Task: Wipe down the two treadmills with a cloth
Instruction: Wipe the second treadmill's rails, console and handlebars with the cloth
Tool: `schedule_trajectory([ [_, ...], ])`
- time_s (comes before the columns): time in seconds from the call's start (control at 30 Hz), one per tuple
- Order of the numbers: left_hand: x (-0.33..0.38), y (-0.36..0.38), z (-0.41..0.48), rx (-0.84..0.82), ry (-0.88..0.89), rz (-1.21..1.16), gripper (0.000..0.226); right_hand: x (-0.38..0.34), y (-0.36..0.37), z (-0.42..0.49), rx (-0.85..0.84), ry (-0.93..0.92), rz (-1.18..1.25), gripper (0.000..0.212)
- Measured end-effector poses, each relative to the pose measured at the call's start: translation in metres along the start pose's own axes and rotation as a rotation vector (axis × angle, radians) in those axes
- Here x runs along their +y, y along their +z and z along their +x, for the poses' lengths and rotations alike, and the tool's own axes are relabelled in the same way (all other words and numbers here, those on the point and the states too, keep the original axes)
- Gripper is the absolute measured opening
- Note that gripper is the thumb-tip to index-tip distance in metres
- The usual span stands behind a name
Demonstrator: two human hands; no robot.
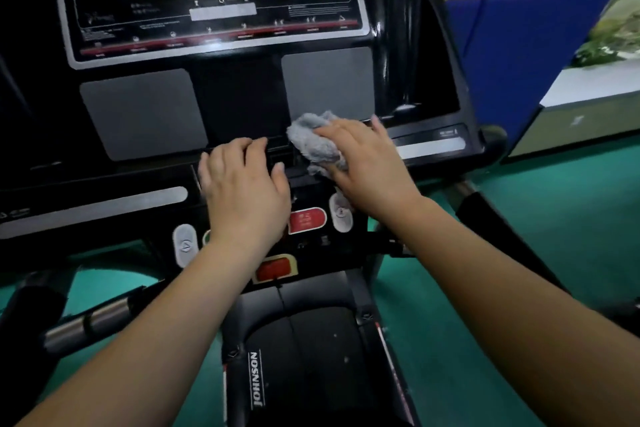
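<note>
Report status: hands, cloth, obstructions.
Left hand rests on black treadmill console. Right hand holds grey fluffy cloth against it. Red oval button just below both hands.

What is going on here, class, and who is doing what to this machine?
A person stands at a treadmill, facing its console. The right hand holds a bunched grey cloth against the ledge below the display, mid-wipe. The left hand rests on the same ledge beside it, holding nothing. A red button shows between the wrists. Only one treadmill is in view.
</note>
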State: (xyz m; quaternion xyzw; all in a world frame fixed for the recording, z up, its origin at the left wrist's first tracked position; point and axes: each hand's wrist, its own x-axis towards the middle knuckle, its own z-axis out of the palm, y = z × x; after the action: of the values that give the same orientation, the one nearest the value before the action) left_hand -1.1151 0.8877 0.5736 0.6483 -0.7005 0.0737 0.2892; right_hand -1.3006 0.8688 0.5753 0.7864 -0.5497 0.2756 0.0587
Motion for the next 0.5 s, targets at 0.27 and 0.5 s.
schedule_trajectory([
  [0.27,0.004,0.008,-0.002,0.089,-0.035,0.017,0.041,0.099,-0.028,-0.029,0.211,0.375,0.014,0.035],
  [0.5,0.006,0.007,-0.002,0.093,-0.041,0.004,0.037,0.062,-0.009,-0.027,0.137,0.078,0.087,0.046],
])
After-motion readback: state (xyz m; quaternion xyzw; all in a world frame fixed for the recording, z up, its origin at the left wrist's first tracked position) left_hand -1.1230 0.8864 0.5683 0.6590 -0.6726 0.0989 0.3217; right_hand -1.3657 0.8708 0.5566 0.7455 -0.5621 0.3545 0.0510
